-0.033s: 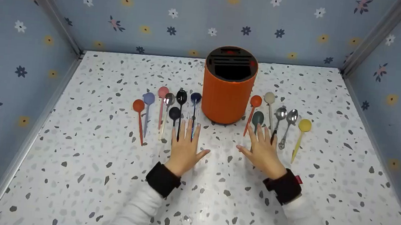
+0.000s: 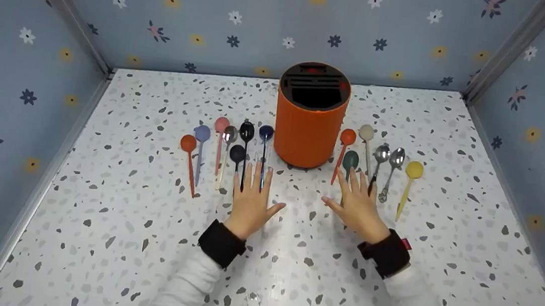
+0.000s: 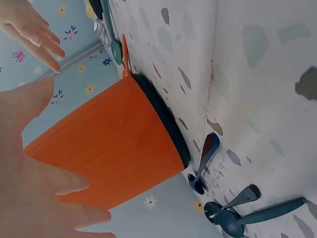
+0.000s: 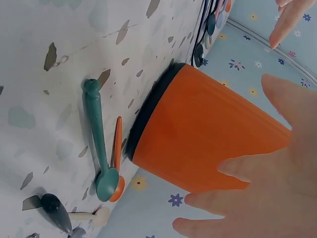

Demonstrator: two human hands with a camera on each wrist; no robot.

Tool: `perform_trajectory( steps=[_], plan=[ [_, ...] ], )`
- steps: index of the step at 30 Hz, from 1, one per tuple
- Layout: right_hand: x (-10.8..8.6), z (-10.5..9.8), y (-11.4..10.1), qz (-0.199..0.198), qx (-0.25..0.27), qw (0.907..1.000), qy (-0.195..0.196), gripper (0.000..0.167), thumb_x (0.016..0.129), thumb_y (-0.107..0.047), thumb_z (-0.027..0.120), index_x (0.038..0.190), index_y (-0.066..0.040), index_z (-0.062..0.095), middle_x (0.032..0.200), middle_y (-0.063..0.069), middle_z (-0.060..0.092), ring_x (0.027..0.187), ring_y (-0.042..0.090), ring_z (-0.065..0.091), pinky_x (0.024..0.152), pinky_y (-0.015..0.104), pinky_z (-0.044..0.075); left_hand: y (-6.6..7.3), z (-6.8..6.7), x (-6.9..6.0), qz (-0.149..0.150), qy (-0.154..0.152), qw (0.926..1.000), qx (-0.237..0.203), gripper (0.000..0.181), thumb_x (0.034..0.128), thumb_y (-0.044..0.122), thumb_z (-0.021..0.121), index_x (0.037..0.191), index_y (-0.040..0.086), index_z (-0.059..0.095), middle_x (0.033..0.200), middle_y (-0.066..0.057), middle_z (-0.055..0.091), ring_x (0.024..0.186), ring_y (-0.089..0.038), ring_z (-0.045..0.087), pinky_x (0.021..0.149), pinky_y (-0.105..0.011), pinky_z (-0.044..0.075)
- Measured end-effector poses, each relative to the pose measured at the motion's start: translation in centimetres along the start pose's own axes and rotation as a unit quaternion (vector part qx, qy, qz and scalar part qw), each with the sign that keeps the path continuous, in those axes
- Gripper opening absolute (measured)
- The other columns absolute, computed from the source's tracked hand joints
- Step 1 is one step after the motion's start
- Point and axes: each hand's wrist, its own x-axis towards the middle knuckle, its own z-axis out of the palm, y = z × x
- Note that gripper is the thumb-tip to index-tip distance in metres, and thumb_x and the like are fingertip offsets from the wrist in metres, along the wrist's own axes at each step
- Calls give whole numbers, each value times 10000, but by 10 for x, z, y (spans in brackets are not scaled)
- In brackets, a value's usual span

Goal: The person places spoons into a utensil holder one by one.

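left hand [image 2: 250, 206] and right hand [image 2: 358, 211] are held spread, nothing gripped, near the spoons [image 2: 414, 170]; these are laid either side of the orange pot [image 2: 307, 136], handles [image 2: 403, 201] nearest, presumably for easy reach.

The container [image 2: 306, 139] is orange, its top [image 2: 315, 84] black with red patches. At eight o'clock from it, the spoons [image 2: 188, 143] are orange-red, lavender, pink, silver, black and navy; at four o'clock, the other spoons [image 2: 415, 170] are orange, dark green, cream, silver and yellow. Grey specks pattern the white table [image 2: 114, 258]. White, yellow and navy flowers [image 2: 374, 1] dot the pale blue walls [image 2: 267, 10]. Sleeves [image 2: 185, 288] are white, wristbands [image 2: 222, 244] black.
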Motion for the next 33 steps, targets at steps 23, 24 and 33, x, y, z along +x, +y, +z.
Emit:
perform_trajectory(
  steps=[23, 24, 33],
  plan=[
    [73, -12, 51, 1243, 1680, 9779, -5, 288, 822, -138, 570, 957, 115, 579, 710, 161, 634, 564, 199, 589, 617, 310, 502, 0, -7, -5, 564, 763, 9917, -864, 313, 829, 285, 592, 1029, 47, 622, 1020, -151, 596, 964, -300, 530, 822, -415, 418],
    [75, -11, 52, 1327, 1778, 9750, -73, 272, 819, -133, 571, 938, 112, 582, 659, 133, 628, 523, 175, 588, 574, 286, 504, 1, -7, -6, 575, 780, 9911, -917, 294, 827, 276, 595, 1008, 47, 630, 983, -139, 605, 926, -289, 541, 789, -397, 426],
    [82, 0, 60, 1580, 2253, 9611, -254, 257, 799, -119, 604, 788, 138, 603, 597, 175, 630, 412, 145, 576, 396, 225, 472, 5, -1, -12, 794, 956, 9875, -967, 222, 804, 243, 624, 911, 51, 651, 850, -100, 621, 795, -256, 564, 674, -356, 440]
  ],
)
